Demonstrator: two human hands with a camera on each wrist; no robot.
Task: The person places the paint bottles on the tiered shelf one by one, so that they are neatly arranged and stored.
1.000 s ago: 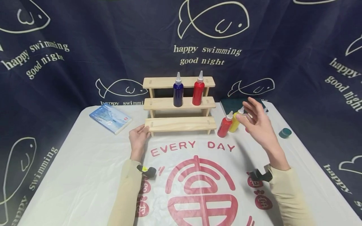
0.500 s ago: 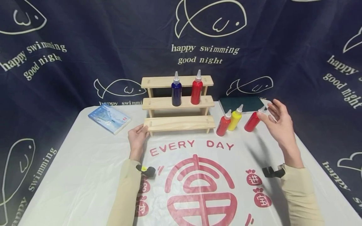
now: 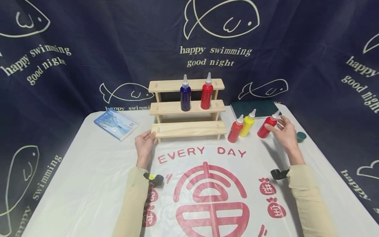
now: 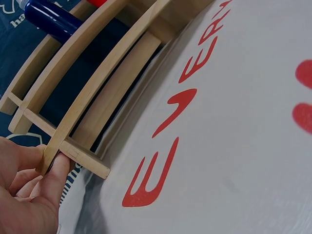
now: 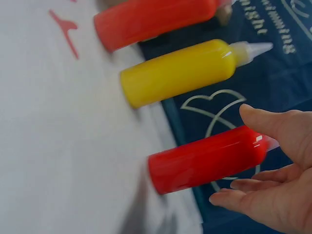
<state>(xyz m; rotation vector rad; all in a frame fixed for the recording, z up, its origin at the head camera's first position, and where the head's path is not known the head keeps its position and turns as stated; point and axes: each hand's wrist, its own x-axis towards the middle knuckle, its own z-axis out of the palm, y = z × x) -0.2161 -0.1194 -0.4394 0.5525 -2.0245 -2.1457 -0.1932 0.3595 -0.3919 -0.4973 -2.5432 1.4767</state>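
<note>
My left hand (image 3: 144, 144) pinches the left end of the bottom board of a three-tier wooden display shelf (image 3: 189, 130), thumb below the board in the left wrist view. Around the upper part of a red squeeze bottle (image 5: 209, 158) is my right hand (image 5: 280, 170), thumb on one side and fingers on the other, spread wide rather than closed on it. That bottle stands upright on the table at the right. Left of it stand a yellow squeeze bottle (image 3: 247, 126) and an orange-red one (image 3: 235, 131). A dark blue bottle (image 3: 185, 98) and another red bottle (image 3: 206, 96) occupy the middle tier.
Behind the loose bottles lies a dark green book (image 3: 254, 109). A small green jar (image 3: 301, 137) sits by the right edge, beyond my right hand. At the left lies a blue-and-white book (image 3: 116, 124). A dark fish-print curtain (image 3: 133, 42) hangs behind the white-covered table.
My right hand passed right over the bottles, then came down and back left around the rightmost red bottle. My left hand has kept its hold on the shelf.
</note>
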